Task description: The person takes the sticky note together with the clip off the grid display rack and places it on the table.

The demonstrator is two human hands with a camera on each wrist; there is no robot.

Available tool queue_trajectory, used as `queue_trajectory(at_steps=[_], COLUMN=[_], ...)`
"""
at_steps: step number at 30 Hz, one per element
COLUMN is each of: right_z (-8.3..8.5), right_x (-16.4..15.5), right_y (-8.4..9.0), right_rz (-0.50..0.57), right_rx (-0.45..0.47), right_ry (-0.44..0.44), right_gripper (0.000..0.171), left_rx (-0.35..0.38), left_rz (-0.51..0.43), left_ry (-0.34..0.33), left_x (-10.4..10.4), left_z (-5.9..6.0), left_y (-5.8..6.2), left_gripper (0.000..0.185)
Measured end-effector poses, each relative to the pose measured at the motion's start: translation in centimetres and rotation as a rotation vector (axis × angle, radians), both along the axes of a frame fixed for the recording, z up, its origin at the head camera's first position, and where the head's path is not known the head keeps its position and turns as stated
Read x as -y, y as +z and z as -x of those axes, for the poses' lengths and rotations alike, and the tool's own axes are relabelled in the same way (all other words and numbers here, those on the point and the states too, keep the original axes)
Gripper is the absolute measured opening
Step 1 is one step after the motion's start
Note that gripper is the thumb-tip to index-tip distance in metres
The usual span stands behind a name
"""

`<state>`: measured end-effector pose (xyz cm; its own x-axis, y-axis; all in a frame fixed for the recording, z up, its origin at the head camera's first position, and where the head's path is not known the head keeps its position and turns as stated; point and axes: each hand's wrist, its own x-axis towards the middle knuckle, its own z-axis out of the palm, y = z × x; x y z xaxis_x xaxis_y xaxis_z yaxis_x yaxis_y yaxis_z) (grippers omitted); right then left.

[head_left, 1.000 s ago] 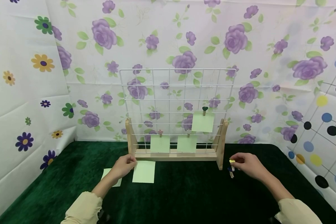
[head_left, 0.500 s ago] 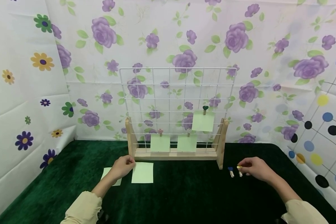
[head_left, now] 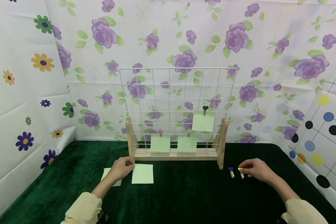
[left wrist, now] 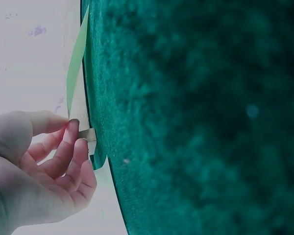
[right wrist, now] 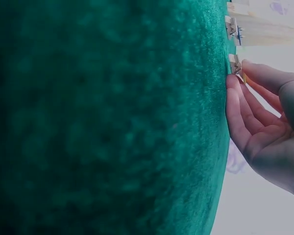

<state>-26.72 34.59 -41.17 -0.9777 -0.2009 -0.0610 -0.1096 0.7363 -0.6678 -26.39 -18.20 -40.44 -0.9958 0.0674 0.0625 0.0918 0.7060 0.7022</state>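
While a white wire grid (head_left: 176, 93) stands in its wooden stand (head_left: 175, 153) toward the back edge of the green felt worktop (head_left: 184, 196), a person in beige sleeves works with both hands in front of it. The left hand (head_left: 122, 167) rests just before the stand's left post, its fingers (left wrist: 71, 142) curled and pinching the left edge of a pale green paper note (head_left: 142, 173) that lies flat on the felt; a second green note (head_left: 109, 175) lies partly hidden beneath that hand and wrist, nearer the left edge of the worktop. The right hand (head_left: 254, 169) sits before the stand's right post, toward the right edge, its fingers (right wrist: 235, 98) drawn together on a small wooden clip with a yellow head (head_left: 241, 172), which touches the felt. Just beside it, on its left, a matching clip with a blue head (head_left: 231, 171) lies free on the worktop, apart from the hand. Three more green notes hang clipped to the grid: a lower left note (head_left: 160, 143), a lower middle note (head_left: 187, 143) and an upper right note (head_left: 203, 121) held by a dark heart-shaped clip (head_left: 205, 109). Flowered paper sheets (head_left: 240, 46) line the walls behind and at both sides.
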Motion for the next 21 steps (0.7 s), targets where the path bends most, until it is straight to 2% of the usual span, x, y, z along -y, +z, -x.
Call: queue_trajectory(at_steps=[12,21], right_z=[0.3,0.4], right_x=[0.7,1.1], right_y=[0.1,0.1], right_rz=[0.006,0.013], right_rx=[-0.003,0.011], right_ry=[0.015,0.010], right_gripper=[0.018,0.018], left_rx=[-0.032,-0.028], left_rz=[0.040,0.050], left_ry=[-0.057,-0.067], left_x=[0.4,0.6], left_z=[-0.1,-0.2], left_y=[0.0,0.1], left_gripper=[0.005,0.006])
